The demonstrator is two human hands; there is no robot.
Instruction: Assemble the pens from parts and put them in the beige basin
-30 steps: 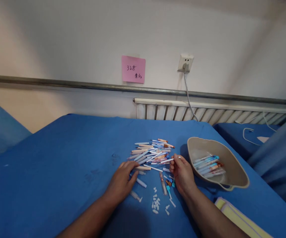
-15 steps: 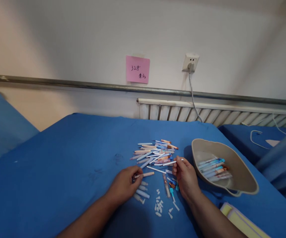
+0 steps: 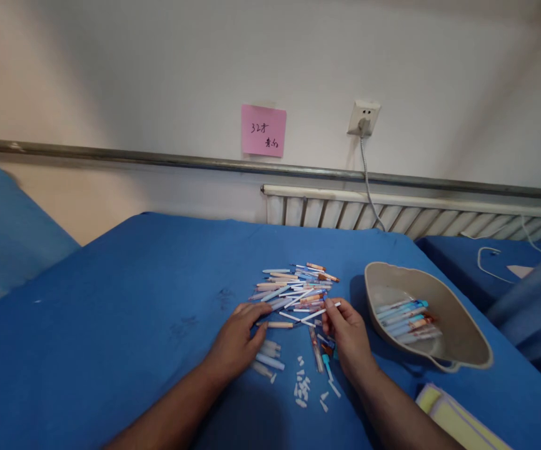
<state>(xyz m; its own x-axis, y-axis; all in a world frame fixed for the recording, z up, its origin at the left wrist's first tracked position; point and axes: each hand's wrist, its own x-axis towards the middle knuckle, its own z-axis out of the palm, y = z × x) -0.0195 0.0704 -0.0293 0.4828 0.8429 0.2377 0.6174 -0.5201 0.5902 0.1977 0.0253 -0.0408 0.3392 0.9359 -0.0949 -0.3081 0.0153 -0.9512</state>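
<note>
My left hand (image 3: 233,337) pinches a peach-coloured pen barrel (image 3: 280,325) between thumb and fingers, its free end pointing right. In my right hand (image 3: 349,334) is a thin white pen refill (image 3: 321,312), slanting down to the left. The refill's lower tip is at the barrel's open end; whether it has entered I cannot tell. Just beyond both hands lies a pile of pen parts (image 3: 289,289), with barrels and white refills mixed. Several pale barrels (image 3: 269,361) rest below my left hand. Small white pieces (image 3: 302,389) and blue pen parts (image 3: 327,367) lie between my forearms.
A beige basin (image 3: 462,340) with several assembled-looking pens (image 3: 406,319) inside stands to the right. Near it is a yellow folded item (image 3: 458,419). Behind the blue-covered table (image 3: 134,300) are a radiator (image 3: 336,209), a wall rail and a plugged-in socket (image 3: 364,119).
My right hand has moved slightly left and tilted the refill, bringing its tip to the barrel's end. The barrel in my left hand has turned nearly level and shifted left.
</note>
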